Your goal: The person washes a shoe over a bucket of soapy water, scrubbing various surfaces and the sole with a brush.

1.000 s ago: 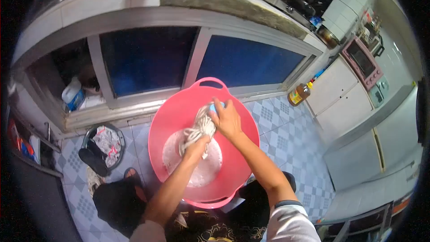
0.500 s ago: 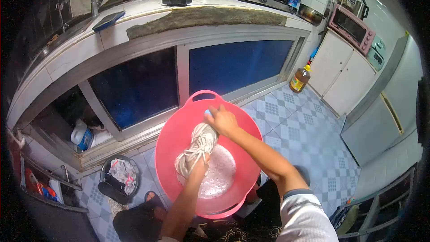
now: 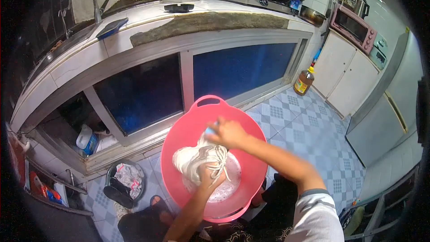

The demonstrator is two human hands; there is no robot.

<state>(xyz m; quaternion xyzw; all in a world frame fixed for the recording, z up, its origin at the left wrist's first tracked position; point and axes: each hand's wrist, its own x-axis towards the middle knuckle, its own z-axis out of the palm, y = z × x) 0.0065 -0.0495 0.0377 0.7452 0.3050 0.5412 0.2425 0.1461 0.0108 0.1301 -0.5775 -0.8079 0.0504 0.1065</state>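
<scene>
A wet white lace-up shoe (image 3: 186,159) is held tilted inside a pink tub (image 3: 172,139), above the sudsy water (image 3: 228,192). My left hand (image 3: 211,177) is closed around the shoe near its loose laces (image 3: 218,156). At the shoe's far end, my right hand (image 3: 229,133) grips a small blue brush (image 3: 209,131). The hand is slightly smeared by motion, and the bristles are hidden. White foam floats in the bottom of the tub.
Left of the tub, a dark bin (image 3: 107,188) holds crumpled litter. Sliding cabinet doors (image 3: 139,94) stand behind it under the tiled counter (image 3: 152,18). An oil bottle (image 3: 304,82) sits on the tiled floor (image 3: 286,121), before a white cabinet (image 3: 349,67) and fridge (image 3: 380,116).
The shoe has been turned, so its white side now faces left and its laces lie to the right. My right hand has moved slightly down and right with the brush.
</scene>
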